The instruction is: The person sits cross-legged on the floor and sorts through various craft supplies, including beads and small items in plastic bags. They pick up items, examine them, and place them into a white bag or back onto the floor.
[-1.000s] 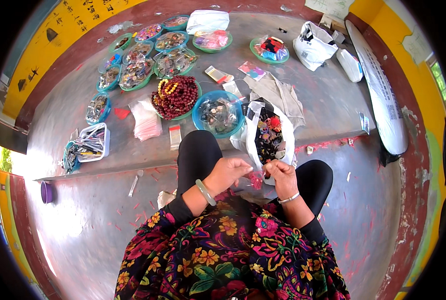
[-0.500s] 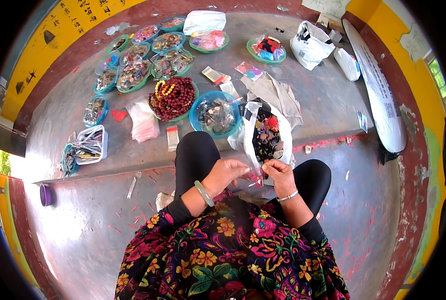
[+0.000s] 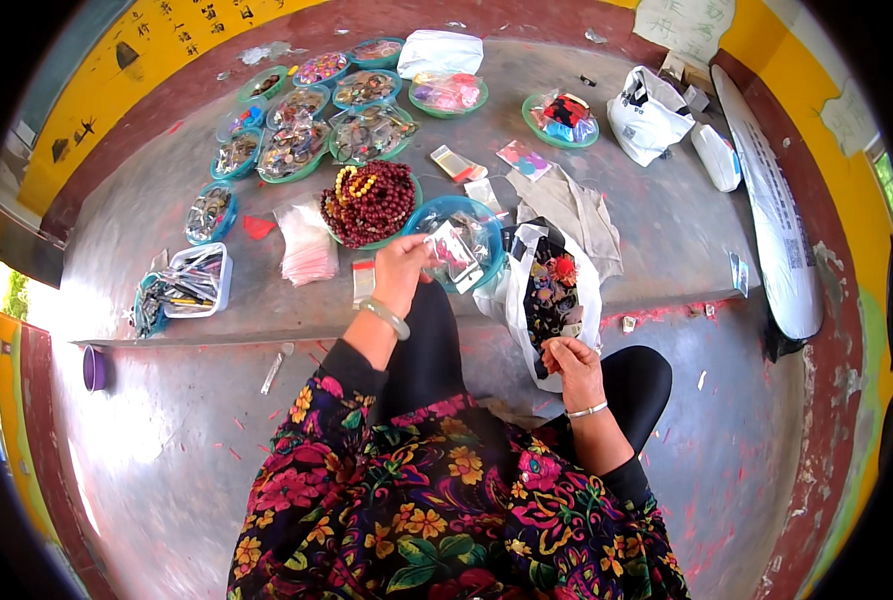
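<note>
My left hand [image 3: 398, 275] pinches the edge of a small clear plastic bag [image 3: 453, 250] with something dark red and white inside. This bag hangs over a blue basin [image 3: 497, 262] that holds several clear packets. Lower and to the right, the fingers of my right hand [image 3: 574, 372] are curled together at the near side of an open white plastic bag [image 3: 588, 290]. Whatever they may hold is hidden. Dark pieces and a red flower-like ornament [image 3: 564, 268] fill that white bag.
A heap of dark red beads [image 3: 371, 205] lies left of the basin, beside a stack of clear bags [image 3: 306, 245]. Several packed basins stand farther back. Pens fill a white tray [image 3: 224, 285] at left. A grey cloth [image 3: 576, 215] lies beyond the white bag, on the raised ledge.
My hands have come apart. The left has carried the small bag forward and left, over the blue basin; the right has stayed near the white bag. The view has shifted slightly.
</note>
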Demonstrator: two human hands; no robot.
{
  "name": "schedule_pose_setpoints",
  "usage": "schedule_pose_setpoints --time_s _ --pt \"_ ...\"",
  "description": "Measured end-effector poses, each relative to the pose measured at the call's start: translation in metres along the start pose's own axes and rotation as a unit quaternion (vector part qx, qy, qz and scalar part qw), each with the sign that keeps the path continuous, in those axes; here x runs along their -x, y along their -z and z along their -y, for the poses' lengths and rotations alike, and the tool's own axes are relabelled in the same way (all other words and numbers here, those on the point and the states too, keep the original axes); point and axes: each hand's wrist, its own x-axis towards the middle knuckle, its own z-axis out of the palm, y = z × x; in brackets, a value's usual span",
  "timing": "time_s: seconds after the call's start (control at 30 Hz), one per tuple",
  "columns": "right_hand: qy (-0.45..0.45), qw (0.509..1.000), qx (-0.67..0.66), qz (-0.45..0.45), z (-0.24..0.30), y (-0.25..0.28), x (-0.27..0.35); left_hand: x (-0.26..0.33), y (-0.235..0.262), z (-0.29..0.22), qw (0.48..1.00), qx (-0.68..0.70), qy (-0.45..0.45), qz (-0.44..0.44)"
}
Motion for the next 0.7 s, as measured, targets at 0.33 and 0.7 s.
schedule_pose_setpoints --time_s 0.33,0.7 --pt "-0.022 1.000 -0.002 -0.006 -0.005 0.002 -0.005 -0.106 0.046 0.080 0.990 0.026 0.119 -0.070" --pt "-0.060 0.998 0.000 -0.015 -0.012 -0.002 -0.010 -0.089 0.218 0.194 0.830 -0.544 0.118 -0.031"
